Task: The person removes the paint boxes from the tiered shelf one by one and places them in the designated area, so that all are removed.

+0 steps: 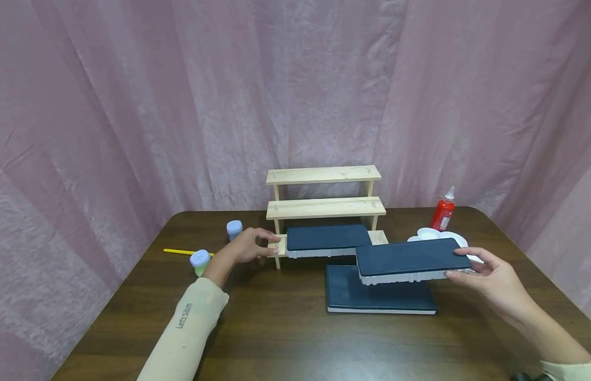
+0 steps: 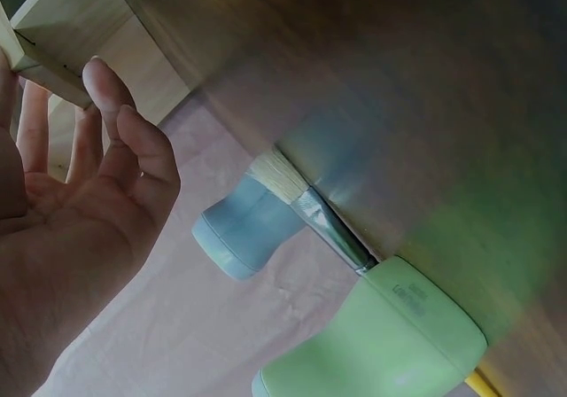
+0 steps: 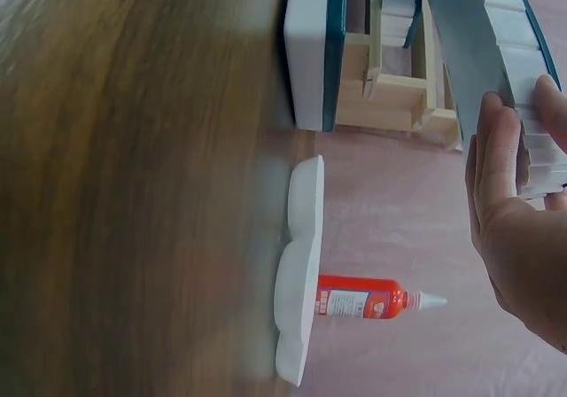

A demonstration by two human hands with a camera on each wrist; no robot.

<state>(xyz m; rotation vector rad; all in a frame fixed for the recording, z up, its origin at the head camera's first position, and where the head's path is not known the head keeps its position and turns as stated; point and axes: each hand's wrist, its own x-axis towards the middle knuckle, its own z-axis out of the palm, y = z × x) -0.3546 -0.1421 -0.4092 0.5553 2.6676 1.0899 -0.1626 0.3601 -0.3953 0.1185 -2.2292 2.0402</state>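
Note:
My right hand (image 1: 490, 278) grips the right end of a flat case (image 1: 411, 256) with a dark blue top and a white ribbed underside, thumb at the near side. The case is raised and overlaps a larger dark blue case (image 1: 381, 299) on the table in the head view. At the left end of the lowest step of a three-tier wooden stand (image 1: 324, 208), my left hand (image 1: 249, 245) holds the step's edge with thumb and fingers. A similar blue-topped case (image 1: 328, 238) lies along that step.
White scalloped palette (image 3: 301, 264) and red squeeze bottle (image 3: 363, 297) stand at the right. Leftward are a blue-lidded green jar (image 1: 200, 262), a blue jar (image 1: 234, 228) and a yellow-handled brush (image 1: 181, 251). Pink curtain (image 1: 295, 95) hangs behind the table (image 1: 276, 333).

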